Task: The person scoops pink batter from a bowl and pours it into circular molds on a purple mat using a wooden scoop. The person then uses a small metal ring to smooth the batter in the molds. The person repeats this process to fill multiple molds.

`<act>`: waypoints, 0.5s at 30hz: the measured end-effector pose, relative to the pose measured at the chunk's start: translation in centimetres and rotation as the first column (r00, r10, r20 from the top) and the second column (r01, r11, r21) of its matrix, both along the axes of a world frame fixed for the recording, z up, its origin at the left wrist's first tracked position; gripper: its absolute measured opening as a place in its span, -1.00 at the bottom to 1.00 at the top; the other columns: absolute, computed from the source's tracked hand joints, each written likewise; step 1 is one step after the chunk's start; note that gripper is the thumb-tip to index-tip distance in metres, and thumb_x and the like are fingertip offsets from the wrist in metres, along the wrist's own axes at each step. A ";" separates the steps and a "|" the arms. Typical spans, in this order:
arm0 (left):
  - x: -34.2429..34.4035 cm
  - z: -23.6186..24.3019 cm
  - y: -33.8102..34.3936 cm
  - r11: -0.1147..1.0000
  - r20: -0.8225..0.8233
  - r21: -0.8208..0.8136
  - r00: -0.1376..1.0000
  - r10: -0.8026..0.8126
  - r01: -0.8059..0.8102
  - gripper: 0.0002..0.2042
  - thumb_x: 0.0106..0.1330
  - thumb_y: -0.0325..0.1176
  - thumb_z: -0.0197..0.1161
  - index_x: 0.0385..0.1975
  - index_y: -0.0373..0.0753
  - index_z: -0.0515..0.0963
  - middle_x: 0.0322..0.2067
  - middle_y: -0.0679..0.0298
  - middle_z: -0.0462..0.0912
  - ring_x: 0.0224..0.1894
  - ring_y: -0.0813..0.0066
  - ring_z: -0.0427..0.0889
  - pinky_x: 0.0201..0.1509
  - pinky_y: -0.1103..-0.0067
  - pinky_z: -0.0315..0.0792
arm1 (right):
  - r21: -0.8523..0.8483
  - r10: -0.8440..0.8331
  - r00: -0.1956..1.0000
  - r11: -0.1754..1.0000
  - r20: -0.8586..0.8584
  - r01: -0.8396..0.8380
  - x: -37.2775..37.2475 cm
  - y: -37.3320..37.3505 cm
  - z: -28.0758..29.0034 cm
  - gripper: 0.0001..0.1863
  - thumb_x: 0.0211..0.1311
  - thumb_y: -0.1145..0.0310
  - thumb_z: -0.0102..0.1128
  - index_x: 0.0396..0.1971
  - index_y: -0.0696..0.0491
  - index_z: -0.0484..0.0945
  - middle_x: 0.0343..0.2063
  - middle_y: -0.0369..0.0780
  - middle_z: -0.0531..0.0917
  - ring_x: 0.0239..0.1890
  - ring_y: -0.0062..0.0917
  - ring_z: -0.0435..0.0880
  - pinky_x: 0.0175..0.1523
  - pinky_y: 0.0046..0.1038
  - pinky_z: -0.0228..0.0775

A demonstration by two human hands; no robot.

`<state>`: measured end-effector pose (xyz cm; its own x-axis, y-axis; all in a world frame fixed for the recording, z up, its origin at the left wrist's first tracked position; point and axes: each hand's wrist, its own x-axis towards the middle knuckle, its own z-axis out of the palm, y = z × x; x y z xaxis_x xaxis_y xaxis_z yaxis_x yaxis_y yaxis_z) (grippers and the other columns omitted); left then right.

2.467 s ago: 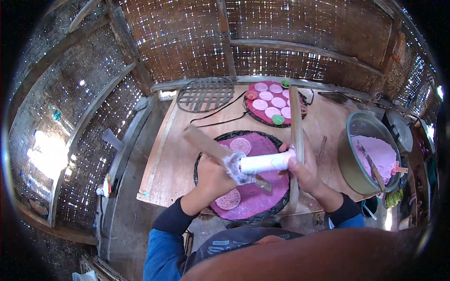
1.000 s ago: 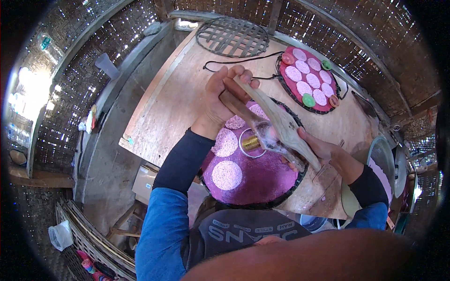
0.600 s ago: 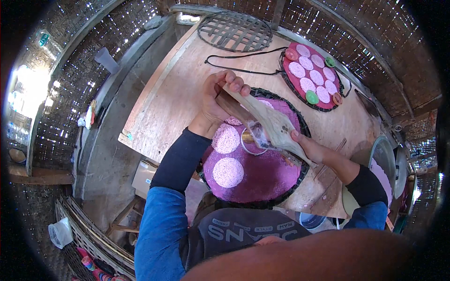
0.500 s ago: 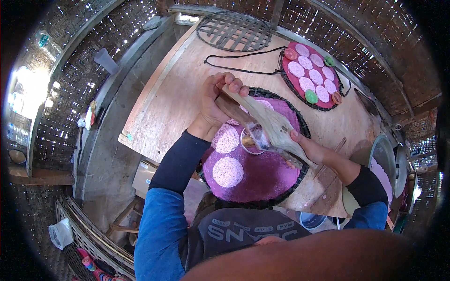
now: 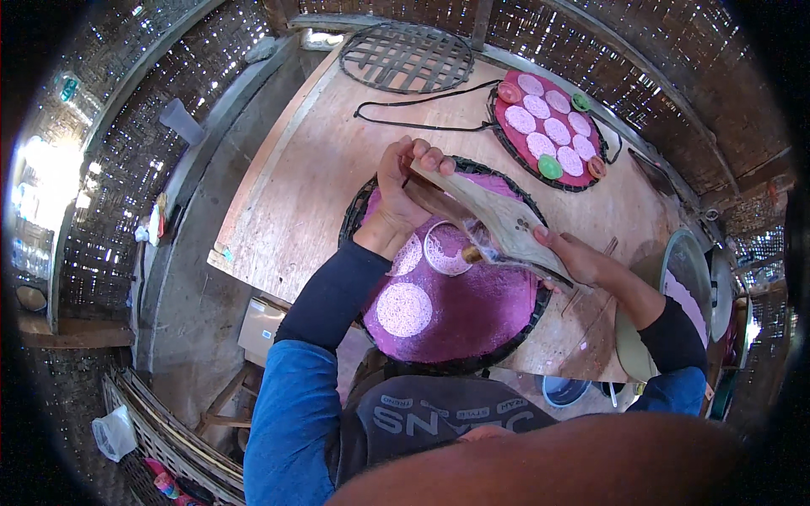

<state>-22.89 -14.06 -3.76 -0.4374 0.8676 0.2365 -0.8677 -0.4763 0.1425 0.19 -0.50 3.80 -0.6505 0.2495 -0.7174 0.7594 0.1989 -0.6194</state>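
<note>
Left hand (image 5: 400, 181) is clamped round one end of the wooden press (image 5: 494, 212), which is up over the tray (image 5: 472, 333). Pink disc (image 5: 403, 309) sits on the tray's left side, white ring (image 5: 427, 256) nearer its middle. Right hand (image 5: 574, 255) is gripping the press's other end by the tray's right edge. Bucket (image 5: 634, 344)'s off to the tray's right.

Two pink trays (image 5: 472, 325) show, the farther bearing nine discs (image 5: 557, 131) and four dishes (image 5: 550, 167) (two green, two red).
</note>
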 end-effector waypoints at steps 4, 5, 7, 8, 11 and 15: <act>-0.5 0.6 0.0 0.998 -0.021 -0.058 0.999 0.029 -0.030 -0.74 0.27 -0.19 -0.06 -0.62 -0.14 0.36 -0.67 0.36 0.35 -0.46 0.40 0.36 -0.26 0.50 0.32 | 0.179 0.026 0.999 0.983 0.021 -0.029 -0.7 -0.3 0.1 -0.15 0.09 -0.43 -0.33 -0.72 0.14 0.51 -0.83 -0.25 0.43 -0.72 -0.57 0.47 -0.55 -0.52 0.30; -0.8 0.6 -0.1 0.998 -0.046 -0.051 0.998 0.042 -0.044 -0.74 0.27 -0.19 -0.06 -0.62 -0.14 0.36 -0.68 0.36 0.35 -0.48 0.41 0.35 -0.27 0.51 0.32 | 0.196 0.039 0.999 0.980 0.009 -0.040 -0.9 -0.3 -0.4 -0.14 0.08 -0.44 -0.33 -0.76 0.15 0.50 -0.84 -0.25 0.42 -0.72 -0.57 0.47 -0.55 -0.52 0.30; -1.7 0.6 -0.3 0.997 -0.096 -0.038 0.993 0.070 -0.074 -0.74 0.27 -0.19 -0.06 -0.62 -0.15 0.35 -0.68 0.37 0.34 -0.50 0.44 0.34 -0.27 0.52 0.31 | 0.225 0.055 0.998 0.973 -0.026 -0.048 -1.4 -0.6 -1.0 -0.12 0.06 -0.45 -0.34 -0.82 0.15 0.48 -0.86 -0.25 0.41 -0.73 -0.56 0.46 -0.55 -0.51 0.30; -2.0 0.7 -0.6 0.994 -0.102 -0.051 0.991 0.088 -0.093 -0.74 0.27 -0.19 -0.06 -0.62 -0.15 0.35 -0.68 0.37 0.34 -0.50 0.45 0.34 -0.28 0.52 0.31 | 0.236 0.057 0.997 0.971 -0.049 -0.044 -1.7 -0.9 -1.3 -0.11 0.06 -0.46 -0.36 -0.83 0.16 0.47 -0.87 -0.25 0.40 -0.74 -0.56 0.46 -0.55 -0.50 0.30; -2.9 1.2 -1.6 0.986 -0.119 -0.083 0.984 0.135 -0.145 -0.74 0.28 -0.19 -0.06 -0.62 -0.16 0.34 -0.68 0.37 0.33 -0.51 0.49 0.33 -0.28 0.54 0.30 | 0.239 0.067 0.996 0.970 -0.062 -0.051 -2.8 -1.6 -2.0 -0.08 0.05 -0.47 -0.38 -0.84 0.17 0.46 -0.87 -0.24 0.40 -0.77 -0.55 0.44 -0.59 -0.49 0.29; -3.9 0.6 -3.0 0.976 -0.109 -0.118 0.979 0.172 -0.185 -0.75 0.28 -0.20 -0.08 -0.60 -0.17 0.33 -0.66 0.37 0.33 -0.50 0.50 0.32 -0.27 0.55 0.30 | 0.200 0.099 0.992 0.976 -0.083 -0.081 -3.9 -2.9 -1.8 -0.08 0.03 -0.49 -0.40 -0.84 0.17 0.46 -0.88 -0.24 0.39 -0.81 -0.55 0.42 -0.66 -0.49 0.26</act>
<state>-26.81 -17.10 -3.19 -0.5681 0.8034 0.1784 -0.7492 -0.5946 0.2917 -3.75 -3.36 2.00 -0.7376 0.3167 -0.5963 0.6744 0.3884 -0.6280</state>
